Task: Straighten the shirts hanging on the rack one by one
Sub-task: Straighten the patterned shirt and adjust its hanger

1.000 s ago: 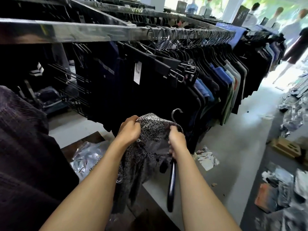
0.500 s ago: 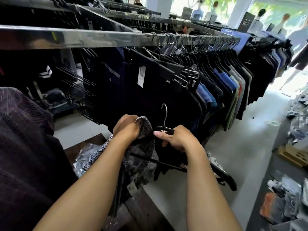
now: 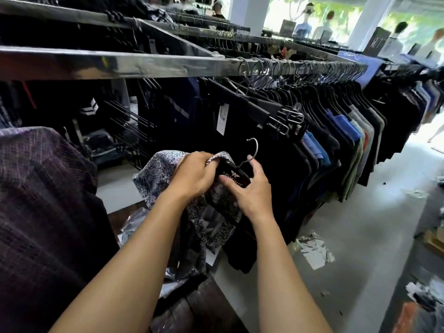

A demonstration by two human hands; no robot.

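A grey patterned shirt (image 3: 158,174) hangs off the rack, below the steel rail (image 3: 149,64), and is bunched at its collar. My left hand (image 3: 192,175) grips that collar fabric. A black hanger (image 3: 231,176) with a metal hook pokes up from the shirt's neck. My right hand (image 3: 251,188) holds the hanger's body, thumb on its printed face. Behind both hands, a long row of dark, blue and green shirts (image 3: 336,145) hangs on black hangers along the rail.
A dark purple checked garment (image 3: 40,203) fills the left foreground. Plastic wrappers (image 3: 312,251) lie on the grey floor to the right, with boxes and packets at the far right edge. A wooden platform (image 3: 204,311) sits below my arms. People stand in the bright background.
The hanger turned from hanging down to hook-up, and my right hand shifted from its hook end to its body. The shirt was lifted closer to the hanging row.
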